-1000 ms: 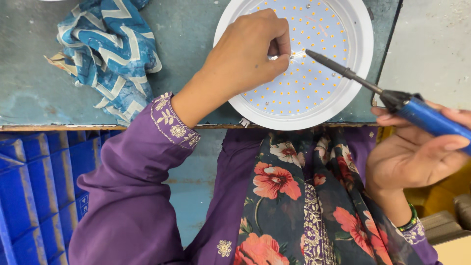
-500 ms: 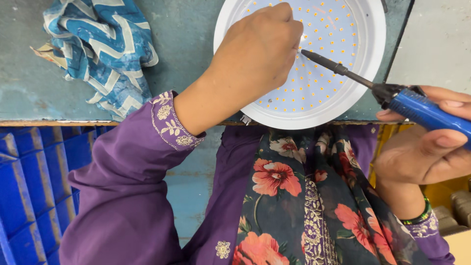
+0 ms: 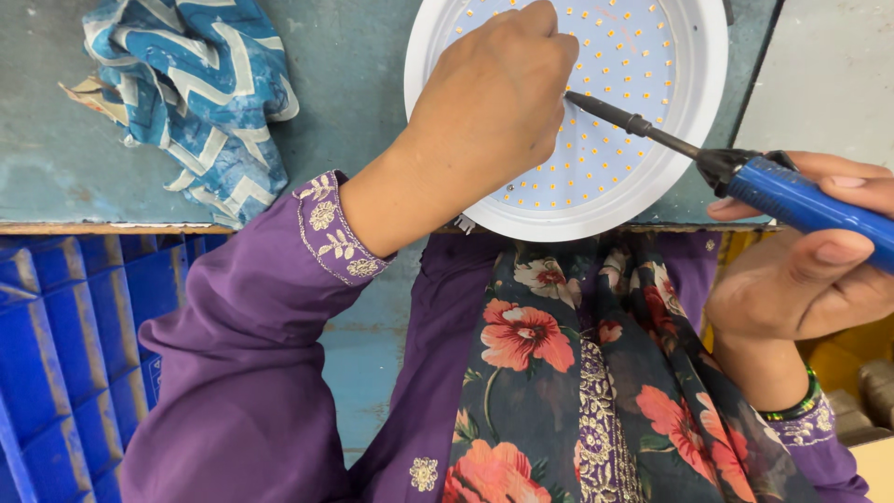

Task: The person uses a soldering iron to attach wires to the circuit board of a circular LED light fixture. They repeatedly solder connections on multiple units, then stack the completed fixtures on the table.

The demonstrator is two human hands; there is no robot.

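While the round white LED panel [image 3: 643, 121] lies flat on the table [image 3: 354, 102] at its near edge, both hands are kept over or beside it. The panel's face is dotted with small yellow LED chips; its top is cut off by the frame. The left hand [image 3: 489, 102] is laid on the panel's left half, fingers curled together, knuckles up. Whether something small is pinched under the fingertips cannot be told, since they are hidden by the hand itself. The right hand [image 3: 805, 279] is clamped on the blue handle of a soldering iron [image 3: 745, 177], thumb on top, held off the table's edge to the right. The iron's dark shaft is angled up-left across the panel, and its tip is seen right at the left hand's fingers, probably touching the board there. A crumpled blue-and-white zigzag cloth [image 3: 196, 93] lies on the table, well apart to the left of the panel. Blue plastic crates [image 3: 65, 354] are seen below the table edge at left. Purple embroidered sleeves [image 3: 251, 354] and a dark floral scarf [image 3: 577, 373] fill the lower frame. A green bangle [image 3: 792, 405] is worn on the right wrist.
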